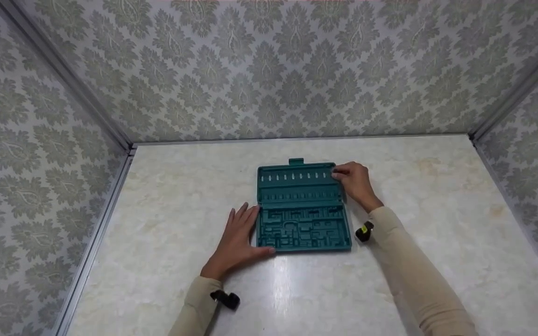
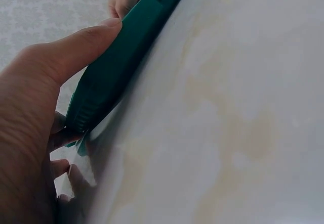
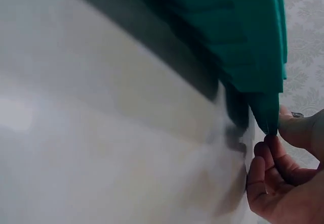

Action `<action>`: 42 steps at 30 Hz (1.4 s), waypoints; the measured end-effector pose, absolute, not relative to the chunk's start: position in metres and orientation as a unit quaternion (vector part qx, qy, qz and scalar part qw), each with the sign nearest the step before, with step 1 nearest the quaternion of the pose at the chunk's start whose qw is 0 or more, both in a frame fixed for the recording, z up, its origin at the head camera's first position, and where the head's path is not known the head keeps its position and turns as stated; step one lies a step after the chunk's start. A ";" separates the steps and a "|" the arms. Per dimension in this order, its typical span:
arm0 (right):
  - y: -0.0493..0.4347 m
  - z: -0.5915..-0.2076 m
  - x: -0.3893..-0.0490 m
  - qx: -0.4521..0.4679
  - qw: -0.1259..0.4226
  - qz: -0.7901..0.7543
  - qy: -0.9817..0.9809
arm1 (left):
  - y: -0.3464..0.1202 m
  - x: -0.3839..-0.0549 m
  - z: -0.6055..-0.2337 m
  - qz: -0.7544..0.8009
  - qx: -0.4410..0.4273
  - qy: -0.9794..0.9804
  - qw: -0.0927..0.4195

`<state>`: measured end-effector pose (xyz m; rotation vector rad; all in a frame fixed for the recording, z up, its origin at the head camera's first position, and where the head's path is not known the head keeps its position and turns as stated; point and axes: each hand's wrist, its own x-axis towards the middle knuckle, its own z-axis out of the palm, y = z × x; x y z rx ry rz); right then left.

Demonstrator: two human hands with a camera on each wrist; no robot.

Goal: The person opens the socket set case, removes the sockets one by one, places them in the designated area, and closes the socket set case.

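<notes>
A green plastic case [image 1: 304, 204] lies unfolded on the table, with a row of small silver bits [image 1: 293, 177] in its far half and moulded recesses in its near half. My left hand [image 1: 235, 242] rests along the case's left side, its thumb on the near edge and the other fingers spread by the left rim. At the far right corner, my right hand [image 1: 356, 183] pinches a small metal bit [image 3: 297, 115] at the right end of the row; the fingertips largely hide it. In the right wrist view, curled fingers [image 3: 256, 178] sit below the case corner.
The case stands on a pale marbled table [image 1: 180, 186]. A latch tab [image 1: 296, 161] sticks out from its far edge. Patterned wall panels [image 1: 269, 70] enclose the back and sides. Black wrist devices [image 1: 226, 298] are strapped over both sleeves.
</notes>
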<state>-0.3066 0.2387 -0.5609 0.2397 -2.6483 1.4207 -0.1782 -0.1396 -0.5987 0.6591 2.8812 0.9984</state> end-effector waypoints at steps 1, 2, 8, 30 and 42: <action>0.238 -0.560 -0.307 0.079 0.068 0.475 -0.874 | -0.140 -0.179 -0.599 0.321 0.211 0.923 0.010; 0.238 -0.560 -0.307 0.078 0.072 0.477 -0.872 | -0.140 -0.179 -0.599 0.320 0.210 0.924 0.011; 0.236 -0.561 -0.309 0.072 0.075 0.473 -0.875 | -0.142 -0.180 -0.601 0.327 0.209 0.922 0.014; 0.275 -0.573 -0.244 -0.059 0.056 0.588 -0.805 | -0.139 -0.178 -0.603 0.340 0.210 0.917 0.011; 0.275 -0.598 -0.218 -0.111 0.179 0.525 -0.825 | -0.142 -0.177 -0.601 0.337 0.221 0.915 0.011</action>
